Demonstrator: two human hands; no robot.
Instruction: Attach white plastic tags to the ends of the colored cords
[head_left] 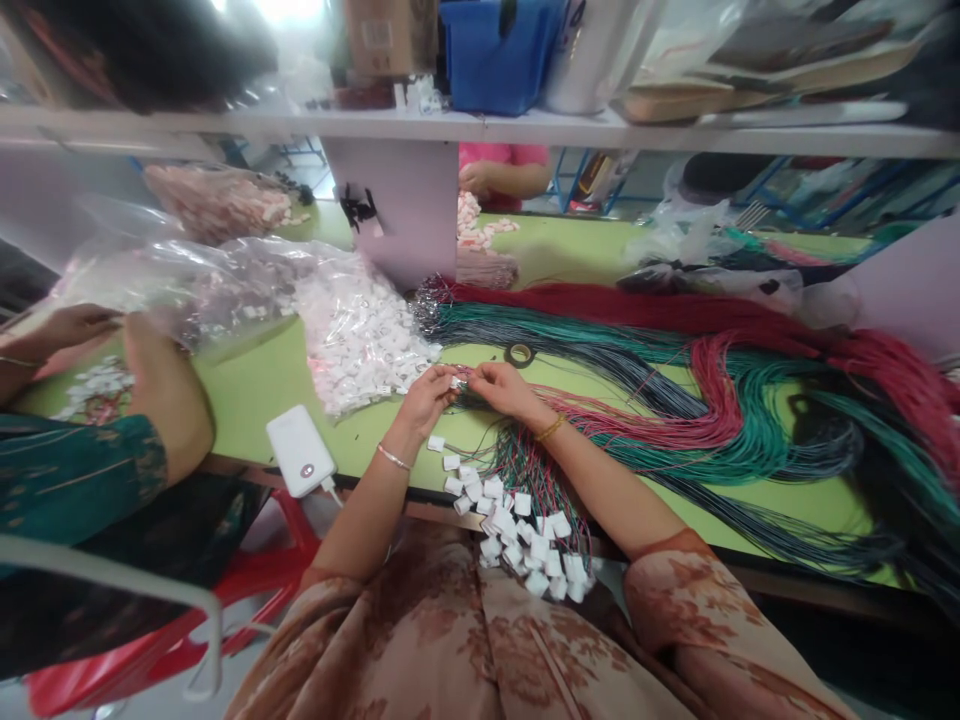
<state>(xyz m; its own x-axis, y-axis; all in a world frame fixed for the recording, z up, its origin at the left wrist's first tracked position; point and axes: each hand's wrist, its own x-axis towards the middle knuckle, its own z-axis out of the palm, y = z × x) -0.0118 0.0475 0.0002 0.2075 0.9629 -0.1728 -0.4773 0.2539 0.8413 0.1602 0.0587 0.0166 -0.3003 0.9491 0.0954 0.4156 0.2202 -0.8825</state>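
Observation:
My left hand (426, 397) and my right hand (504, 386) meet over the green table (255, 385), fingertips pinched together on a small white connector (455, 381) with thin wires running from it. Below my wrists, a bunch of finished wires with white connectors (525, 535) hangs over the table's near edge onto my lap. A heap of loose white connectors (360, 340) lies on clear plastic just left of my hands. Long bundles of red, green and blue wires (712, 400) spread across the table to the right.
A white power bank (300, 450) lies at the table edge left of my left arm. A co-worker's arms (161, 385) work at the left over small white parts. Another person in pink (502, 170) sits opposite. A tape roll (519, 353) lies beyond my hands. A cluttered shelf (525, 125) runs overhead.

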